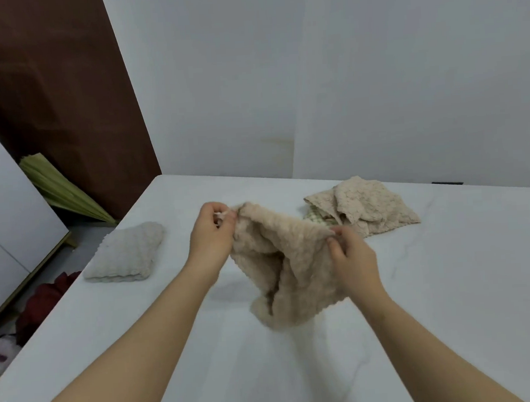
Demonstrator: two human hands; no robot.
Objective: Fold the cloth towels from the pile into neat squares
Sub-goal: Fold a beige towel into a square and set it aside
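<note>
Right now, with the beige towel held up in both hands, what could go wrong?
1. The left hand and right hand only pinch the beige towel at its top edge; a slip could drop one corner.
2. The towel hangs bunched and creased, so laid down like this it would likely fold crooked, not square.
3. The unfolded pile lies just behind the right hand; spreading the towel may catch or drag it.
</note>
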